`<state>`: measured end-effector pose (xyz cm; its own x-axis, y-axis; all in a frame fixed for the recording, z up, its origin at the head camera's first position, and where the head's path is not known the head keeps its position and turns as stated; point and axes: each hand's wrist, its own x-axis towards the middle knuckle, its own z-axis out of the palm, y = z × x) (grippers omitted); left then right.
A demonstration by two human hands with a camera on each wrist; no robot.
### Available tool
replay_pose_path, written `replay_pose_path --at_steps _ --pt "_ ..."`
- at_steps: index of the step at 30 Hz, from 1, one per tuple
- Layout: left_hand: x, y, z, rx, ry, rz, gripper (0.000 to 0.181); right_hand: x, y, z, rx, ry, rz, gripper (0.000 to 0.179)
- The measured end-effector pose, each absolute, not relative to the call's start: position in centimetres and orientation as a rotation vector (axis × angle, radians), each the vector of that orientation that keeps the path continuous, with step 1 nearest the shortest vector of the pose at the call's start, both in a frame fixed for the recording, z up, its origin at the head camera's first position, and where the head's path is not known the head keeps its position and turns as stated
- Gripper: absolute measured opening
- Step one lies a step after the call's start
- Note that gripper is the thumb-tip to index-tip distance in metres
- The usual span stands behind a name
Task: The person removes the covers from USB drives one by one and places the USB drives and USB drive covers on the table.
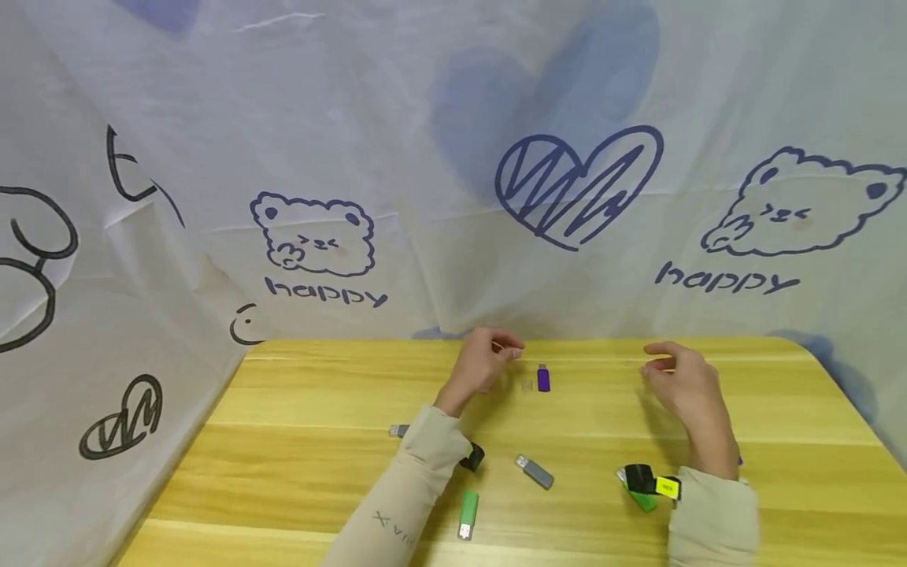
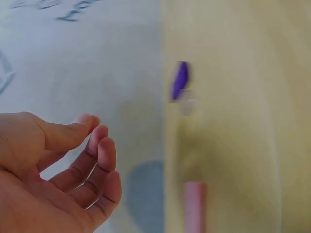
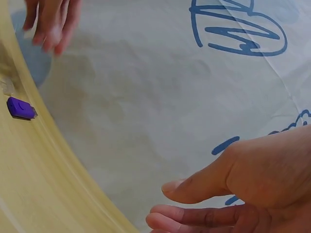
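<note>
My left hand [image 1: 482,364] hovers over the far part of the table, fingers loosely bent, thumb near the index fingertip, nothing visible between them. Just right of it lies a purple USB stick [image 1: 543,379], its metal plug toward the back edge. Beside that stick is a small clear piece [image 1: 527,385]. Below the left hand, a pink bar-shaped object [image 2: 195,208] shows in the left wrist view, mostly hidden in the head view. Further right, my right hand [image 1: 686,387] is raised above the table, thumb and fingers apart and holding nothing.
Nearer the front lie a grey USB stick [image 1: 534,472], a green one [image 1: 468,513] and another green one [image 1: 643,499] partly covered by the right wrist strap [image 1: 640,478]. A further grey stick [image 1: 398,431] is left of the left forearm. Printed cloth [image 1: 439,268] hangs behind the table.
</note>
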<state>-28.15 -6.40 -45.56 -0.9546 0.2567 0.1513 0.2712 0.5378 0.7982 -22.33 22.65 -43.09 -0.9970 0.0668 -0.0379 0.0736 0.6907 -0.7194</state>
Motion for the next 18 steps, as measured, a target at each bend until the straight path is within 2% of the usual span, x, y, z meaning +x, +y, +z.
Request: replay_pose_path --at_steps 7,11,18 --pt "-26.1 -9.0 -44.2 -0.455 -2.56 -1.617 0.016 -22.6 21.9 -42.8 -0.018 3.021 -1.279 0.034" --pt "-25.0 -10.2 -44.4 -0.486 -2.511 -1.689 0.018 -22.7 21.4 -42.7 -0.052 3.058 -1.325 0.031" --pt "-23.9 -11.8 -45.0 -0.391 -2.449 -1.735 0.019 -22.6 20.3 -42.8 -0.119 3.099 -1.328 0.027"
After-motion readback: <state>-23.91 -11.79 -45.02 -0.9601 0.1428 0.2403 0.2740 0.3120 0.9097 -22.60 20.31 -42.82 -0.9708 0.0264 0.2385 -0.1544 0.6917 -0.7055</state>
